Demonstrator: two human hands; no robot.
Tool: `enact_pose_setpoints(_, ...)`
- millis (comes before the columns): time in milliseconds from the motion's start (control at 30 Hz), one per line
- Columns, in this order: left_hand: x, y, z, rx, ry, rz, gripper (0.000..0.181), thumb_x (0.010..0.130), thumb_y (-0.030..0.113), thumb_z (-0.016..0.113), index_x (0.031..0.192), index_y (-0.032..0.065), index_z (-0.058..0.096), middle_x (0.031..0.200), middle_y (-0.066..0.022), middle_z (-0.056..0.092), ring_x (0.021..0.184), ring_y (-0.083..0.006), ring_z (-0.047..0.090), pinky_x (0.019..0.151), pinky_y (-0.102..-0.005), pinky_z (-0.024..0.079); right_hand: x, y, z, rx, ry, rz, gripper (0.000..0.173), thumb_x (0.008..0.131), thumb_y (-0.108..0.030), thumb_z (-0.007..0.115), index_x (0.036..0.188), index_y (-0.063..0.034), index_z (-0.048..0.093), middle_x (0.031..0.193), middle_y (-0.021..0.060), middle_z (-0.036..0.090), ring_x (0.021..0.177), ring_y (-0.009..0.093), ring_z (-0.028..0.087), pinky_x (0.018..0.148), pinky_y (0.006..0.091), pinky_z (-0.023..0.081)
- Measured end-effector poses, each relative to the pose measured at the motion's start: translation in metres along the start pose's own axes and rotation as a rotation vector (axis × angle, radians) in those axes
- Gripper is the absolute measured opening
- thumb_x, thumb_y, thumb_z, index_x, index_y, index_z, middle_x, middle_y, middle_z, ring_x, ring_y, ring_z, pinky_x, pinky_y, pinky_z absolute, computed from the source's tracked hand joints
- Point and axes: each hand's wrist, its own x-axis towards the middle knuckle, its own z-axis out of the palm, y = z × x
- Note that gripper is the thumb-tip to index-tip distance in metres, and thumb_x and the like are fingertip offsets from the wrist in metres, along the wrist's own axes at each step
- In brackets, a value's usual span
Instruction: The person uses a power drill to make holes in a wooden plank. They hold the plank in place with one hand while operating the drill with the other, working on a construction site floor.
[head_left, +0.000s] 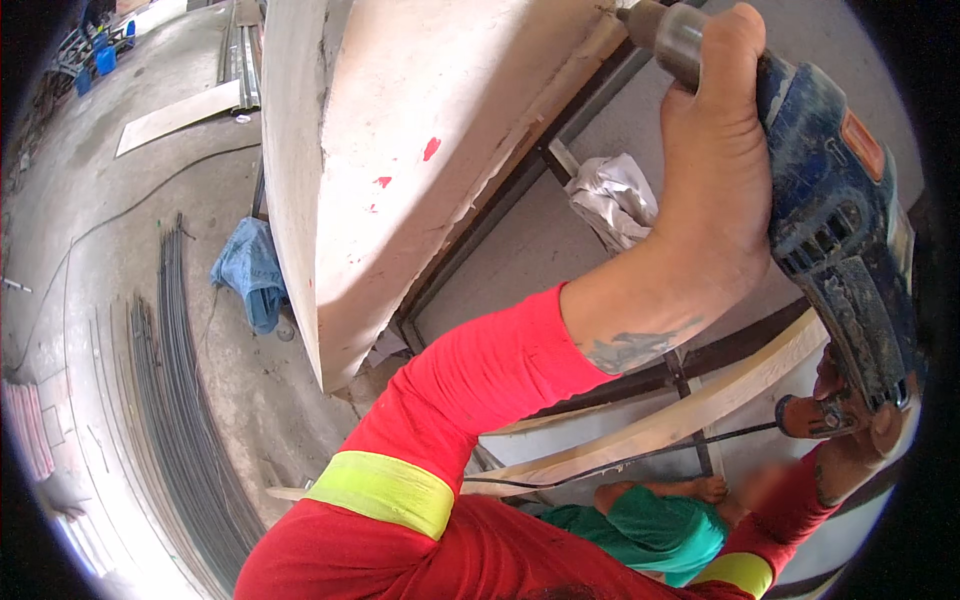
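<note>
A worn blue corded power drill (832, 202) slants across the upper right, its bit end against the edge of a large white-coated beam (405, 157). My left hand (720, 127) wraps around the drill's front collar behind the chuck (649, 30); most of its fingers are hidden behind the tool. Low at the right rim, my right hand (874, 431) holds the rear handle, partly hidden by the drill body. Red patches mark the beam's pale face, and its lower edge is rough. A black cable (600, 469) runs leftward from near my right hand.
A person in green clothing (652, 529) is below. A curved wooden strip (675, 412) crosses a dark metal frame (555, 161), where a white cloth (615, 195) hangs. Blue fabric (251, 270), long thin metal rods (184, 375) and a pale board (180, 116) are left of the beam.
</note>
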Motion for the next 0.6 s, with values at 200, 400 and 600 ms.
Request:
enact_pose_setpoints(200,0.001,0.001,-0.001,-0.001,-0.003,0.005,0.047,0.09,0.052,0.063,0.09,0.0051,0.059,0.078,-0.0074,0.067,0.069,-0.0182,0.068,0.068,-0.0349,0.057,-0.004,-0.002,0.022,-0.13,0.126,-0.128,0.072,0.089,-0.045,0.062,0.136,0.0067,0.044,0.105,0.0321,0.067,0.081,0.037,0.073,0.065,0.0416,0.063)
enact_pose_setpoints(400,0.001,0.005,0.0,0.003,-0.008,0.01,0.047,0.09,0.052,0.063,0.09,0.0051,0.059,0.078,-0.0074,0.067,0.069,-0.0183,0.068,0.068,-0.035,0.057,-0.005,-0.005,0.034,-0.169,0.165,-0.159,0.071,0.094,-0.05,0.056,0.136,0.0057,0.042,0.101,0.0319,0.068,0.078,0.038,0.074,0.063,0.0435,0.064)
enact_pose_setpoints(600,-0.001,0.008,0.001,0.015,-0.012,0.015,0.048,0.09,0.053,0.063,0.09,0.0051,0.059,0.078,-0.0073,0.067,0.069,-0.0183,0.068,0.068,-0.035,0.057,0.002,-0.01,0.038,0.04,0.058,-0.005,0.071,0.085,-0.043,0.066,0.134,0.004,0.048,0.105,0.0323,0.067,0.078,0.039,0.072,0.065,0.0415,0.062)
